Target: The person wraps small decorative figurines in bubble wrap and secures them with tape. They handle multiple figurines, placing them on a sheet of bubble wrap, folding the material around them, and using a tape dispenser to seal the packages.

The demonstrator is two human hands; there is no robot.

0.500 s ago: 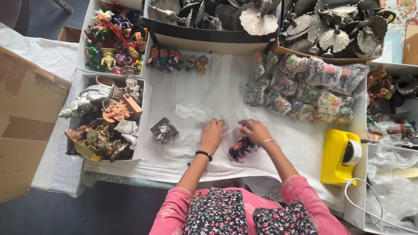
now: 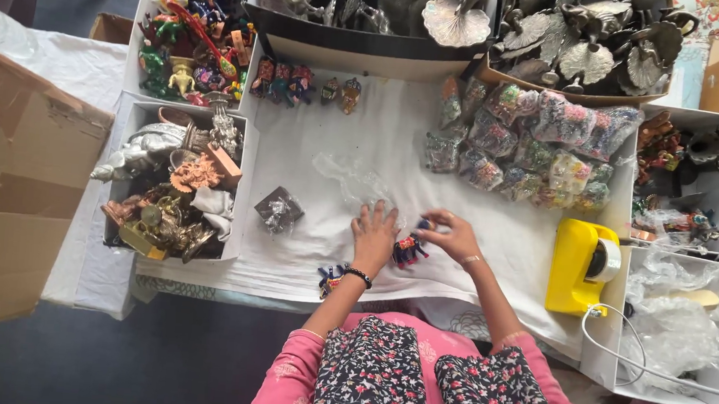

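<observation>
Figurine, a small painted animal in red, blue and black, lies on the white cloth just left of the yellow tape dispenser, between the two hands. Right hand curls over it with fingers bent, the fingertips at the figurine's top end; whether they actually pinch it cannot be told. Left hand, farther left of the dispenser, lies flat and spread, palm down, pressing the edge of a clear plastic bag that spreads up the cloth from it; a dark beaded bracelet circles that wrist. Another small colourful figurine sits just beside the bracelet near the cloth's front edge, and a small wrapped dark piece lies still farther left. Up and left from the dispenser is a heap of bagged figurines; far left stands a white box of brass and silver idols
</observation>
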